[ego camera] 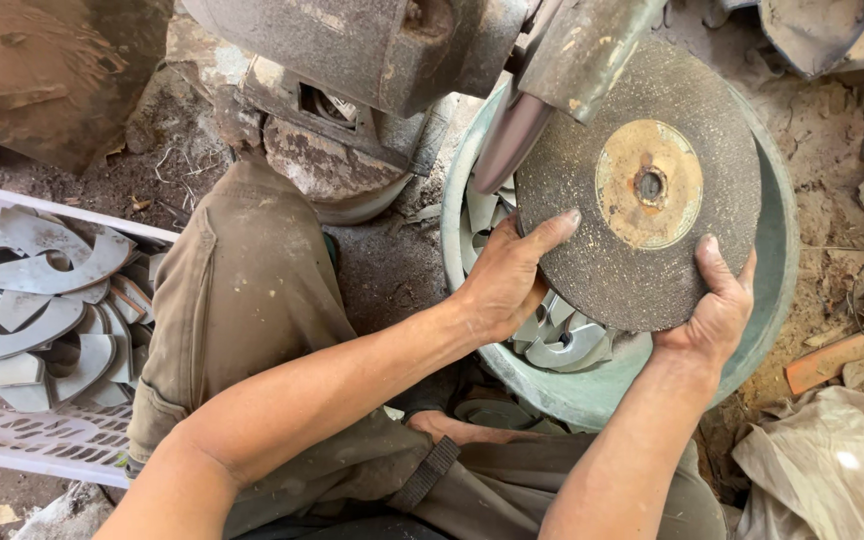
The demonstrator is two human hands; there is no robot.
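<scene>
A large dark grinding disc (642,190) with a worn yellowish centre label and a small hole is held flat between both hands. My left hand (507,280) grips its left edge, thumb on top. My right hand (717,305) holds its lower right edge from below. The disc hovers over a pale green round tub (777,290) that holds several curved grey metal pieces (567,340). A dusty grinding machine (372,50) stands just above the disc, its metal guard (592,50) overlapping the disc's top edge.
A white plastic crate (42,440) on the left holds several flat curved metal blanks (37,300). My bent knee in olive trousers (242,290) lies between crate and tub. Dirt floor, an orange strip (842,360) and a crumpled pale sack (832,470) lie to the right.
</scene>
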